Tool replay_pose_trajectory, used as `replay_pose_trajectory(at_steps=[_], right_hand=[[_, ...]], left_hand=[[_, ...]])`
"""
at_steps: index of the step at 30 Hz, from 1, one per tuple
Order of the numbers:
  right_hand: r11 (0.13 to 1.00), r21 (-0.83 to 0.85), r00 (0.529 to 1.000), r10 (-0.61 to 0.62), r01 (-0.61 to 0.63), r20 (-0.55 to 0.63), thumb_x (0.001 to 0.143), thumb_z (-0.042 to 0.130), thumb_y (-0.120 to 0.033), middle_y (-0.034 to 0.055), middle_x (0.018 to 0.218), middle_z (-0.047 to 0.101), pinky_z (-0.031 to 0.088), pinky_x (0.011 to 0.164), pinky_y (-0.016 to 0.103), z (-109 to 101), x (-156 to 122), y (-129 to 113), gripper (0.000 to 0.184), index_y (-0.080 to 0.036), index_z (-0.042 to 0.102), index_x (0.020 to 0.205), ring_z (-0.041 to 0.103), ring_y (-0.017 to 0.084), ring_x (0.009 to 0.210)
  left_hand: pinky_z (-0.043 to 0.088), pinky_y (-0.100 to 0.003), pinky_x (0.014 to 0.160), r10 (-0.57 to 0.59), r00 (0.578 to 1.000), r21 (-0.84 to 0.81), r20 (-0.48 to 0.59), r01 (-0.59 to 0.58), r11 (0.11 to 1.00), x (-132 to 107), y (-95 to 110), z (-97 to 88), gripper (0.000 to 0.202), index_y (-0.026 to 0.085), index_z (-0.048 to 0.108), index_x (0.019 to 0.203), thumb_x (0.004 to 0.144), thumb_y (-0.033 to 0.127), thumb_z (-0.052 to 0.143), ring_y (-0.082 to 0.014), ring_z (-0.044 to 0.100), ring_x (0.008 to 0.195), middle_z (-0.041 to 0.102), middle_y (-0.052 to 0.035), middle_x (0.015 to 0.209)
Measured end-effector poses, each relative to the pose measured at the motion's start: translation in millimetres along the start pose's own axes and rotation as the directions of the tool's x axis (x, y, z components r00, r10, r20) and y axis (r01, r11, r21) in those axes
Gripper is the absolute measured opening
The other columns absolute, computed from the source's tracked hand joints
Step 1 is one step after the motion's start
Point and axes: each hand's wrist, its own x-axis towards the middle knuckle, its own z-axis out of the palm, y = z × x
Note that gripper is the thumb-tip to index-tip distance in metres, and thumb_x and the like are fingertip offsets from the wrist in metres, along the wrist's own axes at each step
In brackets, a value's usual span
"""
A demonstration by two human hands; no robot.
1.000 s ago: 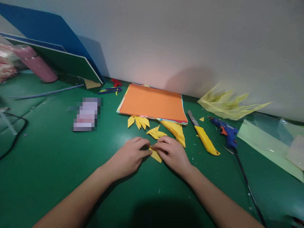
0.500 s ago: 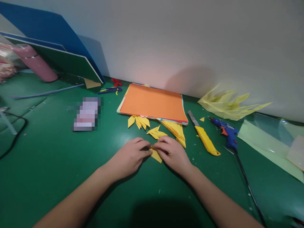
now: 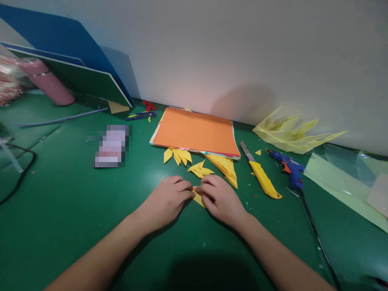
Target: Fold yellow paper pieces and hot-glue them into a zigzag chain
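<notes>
My left hand (image 3: 166,199) and my right hand (image 3: 220,198) meet at the middle of the green table, both pinched on a small folded yellow paper piece (image 3: 198,198) that lies flat between them. Most of the piece is hidden under my fingers. Just beyond my hands lie several folded yellow paper points (image 3: 200,169), (image 3: 177,155) and a stack of yellow folded sheets (image 3: 226,167). A pile of coloured paper with an orange sheet on top (image 3: 195,131) sits behind them near the wall.
A yellow utility knife (image 3: 261,177) and a blue glue gun (image 3: 288,170) with its black cord lie to the right. Pale yellow spiky paper (image 3: 291,132) rests against the wall. A blurred-out object (image 3: 111,145), blue and green boards (image 3: 69,72) and a pink bottle (image 3: 48,84) stand left.
My right hand has slid slightly left over the yellow piece, covering more of it. My left hand holds its place.
</notes>
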Motion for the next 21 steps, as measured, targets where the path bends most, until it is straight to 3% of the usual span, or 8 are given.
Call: replay_pose_trajectory(at_steps=[4, 10, 16, 21], right_hand=[[1.0, -0.003, 1.0, 0.014, -0.014, -0.027, 0.081, 0.043, -0.005, 0.0079, 0.079, 0.06, 0.045, 0.066, 0.032, -1.7, -1.7, -0.3, 0.024, -0.016, 0.064, 0.079, 0.053, 0.02, 0.074], [0.998, -0.059, 1.0, -0.014, 0.013, -0.011, 0.086, 0.042, -0.009, 0.0082, 0.084, 0.062, 0.045, 0.066, 0.031, -0.5, -3.6, 0.5, 0.029, -0.016, 0.068, 0.097, 0.053, 0.02, 0.077], [0.99, -0.136, 0.998, 0.034, -0.04, -0.046, 0.087, 0.042, -0.011, 0.0071, 0.074, 0.057, 0.044, 0.062, 0.031, -1.3, -4.2, -0.2, 0.028, -0.016, 0.069, 0.08, 0.051, 0.019, 0.071], [0.995, -0.044, 0.991, 0.083, -0.088, -0.104, 0.081, 0.042, -0.007, 0.0062, 0.074, 0.06, 0.047, 0.065, 0.031, -3.7, -4.4, 1.2, 0.027, -0.018, 0.067, 0.081, 0.057, 0.019, 0.073]], left_hand=[[0.045, -0.036, 0.081, -0.025, 0.999, 0.006, 0.021, 0.025, 1.0, -0.1, 1.5, 0.4, 0.027, 0.016, 0.065, 0.097, 0.087, 0.004, 0.044, -0.0208, 0.054, 0.09, 0.065, -0.0052, 0.098], [0.043, -0.035, 0.079, -0.036, 0.999, 0.024, 0.035, 0.035, 0.999, -0.5, 1.4, 0.8, 0.028, 0.016, 0.064, 0.099, 0.089, 0.006, 0.041, -0.0209, 0.053, 0.09, 0.065, -0.006, 0.097], [0.042, -0.036, 0.08, -0.045, 0.999, 0.032, 0.024, 0.044, 0.999, -0.1, 2.8, 0.7, 0.029, 0.017, 0.063, 0.097, 0.089, 0.006, 0.038, -0.0198, 0.052, 0.088, 0.065, -0.0057, 0.097], [0.041, -0.036, 0.078, -0.04, 0.999, 0.068, 0.004, 0.04, 0.997, -0.6, 4.2, 3.7, 0.03, 0.015, 0.059, 0.109, 0.089, 0.005, 0.039, -0.0211, 0.051, 0.088, 0.063, -0.0073, 0.101]])
